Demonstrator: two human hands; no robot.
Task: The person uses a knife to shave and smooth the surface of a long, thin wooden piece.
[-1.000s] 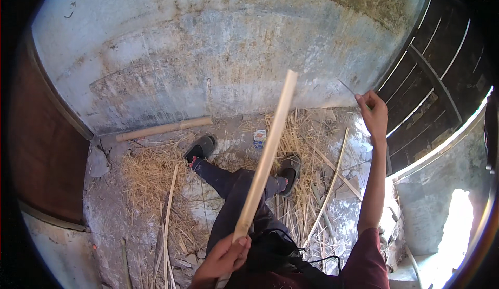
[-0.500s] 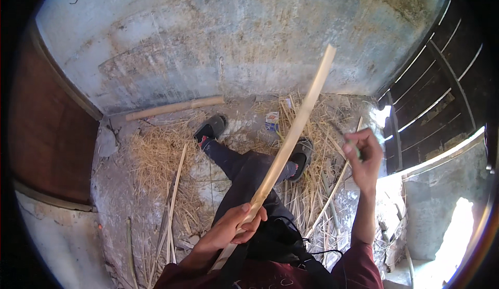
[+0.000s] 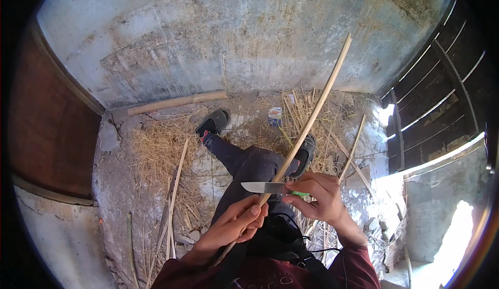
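A long, pale strip of bamboo (image 3: 318, 107) slants from my lap up toward the far wall. My left hand (image 3: 237, 224) is wrapped round its lower part, fingers closed. In my right hand (image 3: 323, 195) is a knife (image 3: 264, 187) with a green handle, most of the handle hidden by the fingers. Its blade lies across the strip just above my left hand, tip to the left. Whether the edge bites into the bamboo I cannot tell.
Heaps of shavings (image 3: 162, 153) cover the floor at left and around my right sandal (image 3: 305, 156). A bamboo pole (image 3: 176, 103) lies along the wall (image 3: 228, 39). Thin strips (image 3: 179, 185) lie at left, and a small box (image 3: 274, 116) sits ahead. Dark slats (image 3: 436, 91) stand at right.
My right hand has come down and left with the knife, bringing the blade onto the strip. The strip has turned and its far end has shifted right. My left hand keeps its hold.
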